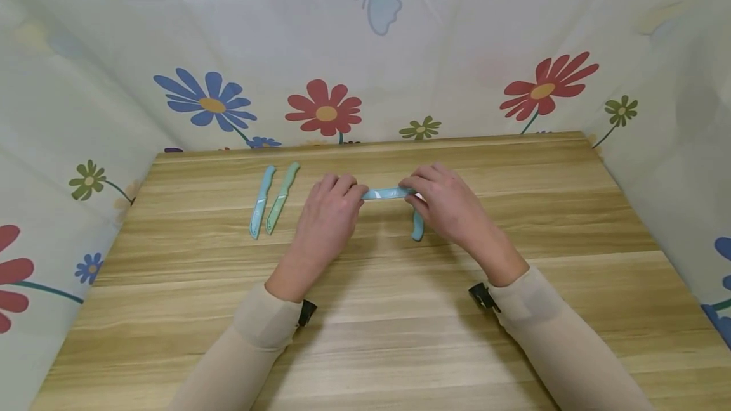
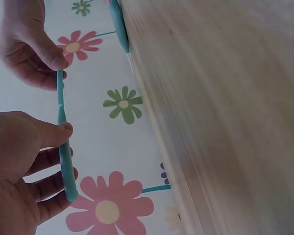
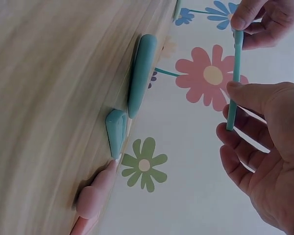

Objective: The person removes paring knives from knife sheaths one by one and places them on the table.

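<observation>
Slim, glossy light-blue knife [image 1: 387, 193] held sideways above the wood-grain surface [image 1: 365, 335], kinda nearer its far edge. Left hand [image 1: 330, 211] has its fingers pinching the thicker end, right hand [image 1: 451, 205] the thinner one. Another light-blue knife [image 1: 263, 202] and a pale-green knife [image 1: 282, 200] lie by the far-left corner.

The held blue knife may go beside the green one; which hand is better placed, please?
Likely the left hand: it grips the held knife by its handle and is nearer the green knife.
</observation>
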The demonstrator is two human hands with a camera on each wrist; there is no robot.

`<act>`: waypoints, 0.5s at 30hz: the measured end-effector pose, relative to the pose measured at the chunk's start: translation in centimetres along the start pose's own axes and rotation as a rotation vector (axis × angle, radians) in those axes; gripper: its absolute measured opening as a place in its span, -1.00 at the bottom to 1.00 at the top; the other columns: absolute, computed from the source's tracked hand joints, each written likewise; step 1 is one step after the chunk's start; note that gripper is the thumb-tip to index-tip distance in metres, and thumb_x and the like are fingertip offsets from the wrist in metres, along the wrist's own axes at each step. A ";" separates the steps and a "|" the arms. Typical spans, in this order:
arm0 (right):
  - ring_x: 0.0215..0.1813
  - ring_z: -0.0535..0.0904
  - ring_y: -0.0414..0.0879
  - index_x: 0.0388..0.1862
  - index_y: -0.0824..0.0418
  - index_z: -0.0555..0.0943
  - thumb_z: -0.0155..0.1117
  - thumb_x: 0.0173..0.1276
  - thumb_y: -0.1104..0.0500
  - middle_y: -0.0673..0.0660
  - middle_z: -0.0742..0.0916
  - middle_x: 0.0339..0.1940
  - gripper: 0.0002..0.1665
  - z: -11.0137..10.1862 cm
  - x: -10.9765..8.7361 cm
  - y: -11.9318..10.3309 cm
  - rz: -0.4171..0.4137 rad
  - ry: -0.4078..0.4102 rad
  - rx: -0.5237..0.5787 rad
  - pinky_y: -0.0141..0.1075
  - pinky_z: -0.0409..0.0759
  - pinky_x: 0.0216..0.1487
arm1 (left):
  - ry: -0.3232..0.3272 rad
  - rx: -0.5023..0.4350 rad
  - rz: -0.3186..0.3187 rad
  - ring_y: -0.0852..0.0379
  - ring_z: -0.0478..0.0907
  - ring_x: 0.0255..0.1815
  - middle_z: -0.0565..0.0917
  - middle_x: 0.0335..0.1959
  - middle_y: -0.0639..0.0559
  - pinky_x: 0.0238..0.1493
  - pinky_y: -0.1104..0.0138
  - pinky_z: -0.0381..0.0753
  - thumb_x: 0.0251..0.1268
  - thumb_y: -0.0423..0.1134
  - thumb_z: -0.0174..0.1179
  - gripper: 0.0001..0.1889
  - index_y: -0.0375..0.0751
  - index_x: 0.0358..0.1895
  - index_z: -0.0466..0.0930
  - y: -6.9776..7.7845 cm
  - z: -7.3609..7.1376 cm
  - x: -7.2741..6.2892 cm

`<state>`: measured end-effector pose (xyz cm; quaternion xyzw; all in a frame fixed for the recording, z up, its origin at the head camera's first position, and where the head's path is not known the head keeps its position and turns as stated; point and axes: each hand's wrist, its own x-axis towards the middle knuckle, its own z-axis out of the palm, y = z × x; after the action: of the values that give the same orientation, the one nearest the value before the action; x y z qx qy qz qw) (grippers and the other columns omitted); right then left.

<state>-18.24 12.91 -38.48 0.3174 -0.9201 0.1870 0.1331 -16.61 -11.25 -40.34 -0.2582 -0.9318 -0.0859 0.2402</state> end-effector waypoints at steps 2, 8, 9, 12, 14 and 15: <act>0.05 0.62 0.10 0.11 0.22 0.77 0.52 0.43 0.21 0.13 0.77 0.01 -0.69 0.0 0.0 0.0 0.001 -0.002 -0.002 0.01 0.62 0.07 | 0.002 0.004 0.002 -0.05 0.46 -0.12 0.69 -0.10 -0.05 -0.10 0.20 0.57 0.41 -0.32 0.43 -0.79 -0.23 0.04 0.80 0.0 0.0 0.0; 0.05 0.64 0.11 0.13 0.25 0.75 0.55 0.40 0.20 0.15 0.77 0.03 -0.64 0.0 0.0 0.1 -0.022 0.000 -0.022 0.00 0.63 0.07 | -0.007 0.019 0.003 -0.04 0.46 -0.13 0.69 -0.10 -0.04 -0.10 0.20 0.57 0.43 -0.31 0.42 -0.80 -0.22 0.04 0.80 0.2 -0.2 0.0; 0.06 0.64 0.12 0.16 0.25 0.74 0.56 0.39 0.19 0.16 0.76 0.04 -0.61 0.0 0.0 0.1 -0.028 0.001 -0.028 0.00 0.63 0.08 | -0.011 0.021 0.002 -0.04 0.46 -0.13 0.69 -0.10 -0.03 -0.10 0.20 0.57 0.43 -0.31 0.42 -0.80 -0.22 0.04 0.80 0.3 -0.2 0.0; 0.09 0.63 0.14 0.25 0.26 0.70 0.59 0.36 0.15 0.17 0.74 0.09 -0.48 0.0 0.0 -0.1 -0.051 0.002 -0.051 0.00 0.62 0.13 | -0.025 0.031 0.003 -0.04 0.46 -0.13 0.68 -0.10 -0.04 -0.09 0.21 0.58 0.44 -0.30 0.41 -0.80 -0.22 0.04 0.80 0.4 -0.4 0.0; 0.13 0.61 0.14 0.31 0.25 0.66 0.60 0.35 0.14 0.18 0.73 0.13 -0.41 0.1 0.0 -0.2 -0.067 0.001 -0.069 -0.02 0.60 0.19 | -0.032 0.033 0.005 -0.04 0.46 -0.12 0.68 -0.10 -0.04 -0.09 0.21 0.59 0.43 -0.31 0.42 -0.80 -0.23 0.05 0.79 0.5 -0.5 0.0; 0.14 0.61 0.14 0.34 0.25 0.65 0.61 0.35 0.13 0.18 0.72 0.14 -0.38 0.1 0.0 -0.3 -0.076 0.000 -0.079 -0.03 0.59 0.21 | -0.035 0.034 0.008 -0.04 0.46 -0.12 0.68 -0.10 -0.04 -0.09 0.21 0.59 0.43 -0.31 0.42 -0.80 -0.23 0.05 0.79 0.6 -0.5 0.0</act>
<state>-18.02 12.62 -38.53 0.3468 -0.9140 0.1452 0.1524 -16.07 -10.89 -39.91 -0.2592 -0.9362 -0.0646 0.2286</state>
